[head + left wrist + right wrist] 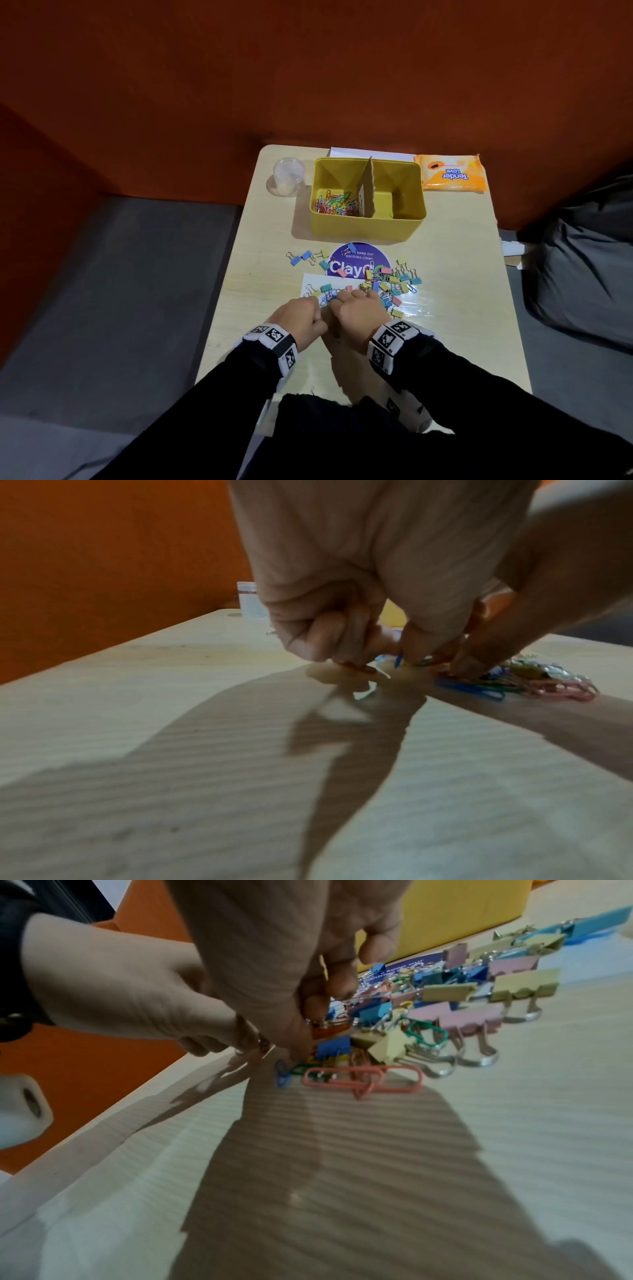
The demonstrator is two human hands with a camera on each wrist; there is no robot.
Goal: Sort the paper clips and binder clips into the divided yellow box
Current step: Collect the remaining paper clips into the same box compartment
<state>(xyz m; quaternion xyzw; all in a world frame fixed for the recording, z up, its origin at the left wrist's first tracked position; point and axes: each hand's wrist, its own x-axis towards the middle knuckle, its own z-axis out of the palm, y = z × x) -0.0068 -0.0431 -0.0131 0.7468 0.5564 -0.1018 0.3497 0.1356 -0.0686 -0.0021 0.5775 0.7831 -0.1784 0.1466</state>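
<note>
The yellow box [368,224] stands at the far middle of the table, split by a cardboard divider [366,192]. Coloured paper clips [334,204] lie in its left compartment. Pastel binder clips [390,281] mixed with loose paper clips [363,1080] lie spread on the table in front of it. Both hands work side by side at the near edge of this pile. My left hand [346,653] has curled fingers pinching an orange paper clip [356,667] against the table. My right hand [315,1007] grips small clips in curled fingers, thumb down on the heap.
A clear plastic cup [288,176] stands left of the box, and an orange wipes packet [452,173] lies to its right. A round purple sticker [359,260] and a white sheet [311,284] lie under the clips. Orange walls surround the table.
</note>
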